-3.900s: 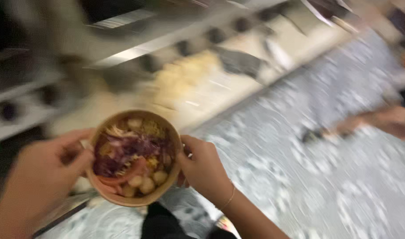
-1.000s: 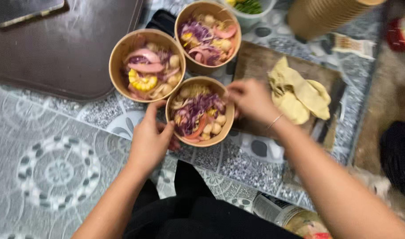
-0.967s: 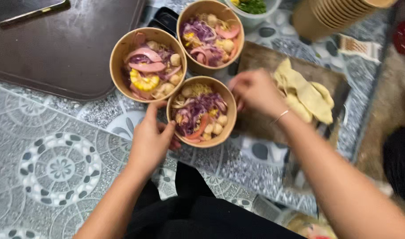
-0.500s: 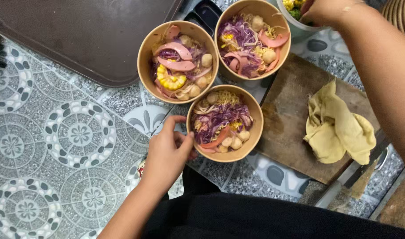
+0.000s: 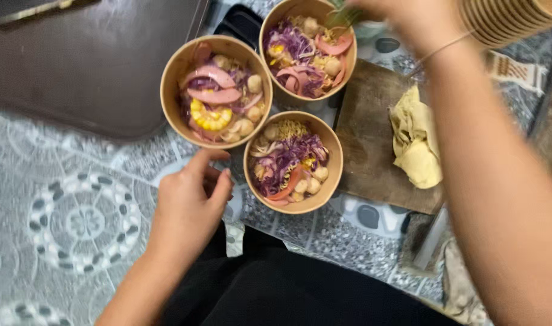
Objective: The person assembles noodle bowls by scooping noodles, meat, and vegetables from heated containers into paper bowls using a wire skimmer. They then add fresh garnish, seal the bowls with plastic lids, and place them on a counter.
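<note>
I've got three paper bowls of noodles and purple cabbage clustered at the upper centre of the frame, and my left hand (image 5: 188, 205) sits loosely open and empty on the patterned tabletop (image 5: 77, 223), fingertips just beside the nearest bowl (image 5: 293, 162). My right hand (image 5: 402, 18) is at the top edge over the far bowl (image 5: 308, 48), pinching some green herbs (image 5: 342, 15). The third bowl (image 5: 216, 90) sits left, a wooden board (image 5: 369, 145) with a yellow cloth (image 5: 416, 145) right.

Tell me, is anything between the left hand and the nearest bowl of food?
Nothing visible. The left hand rests open on the patterned mat just left of the nearest bowl, with only a bare strip of mat between the fingertips and its rim.
</note>
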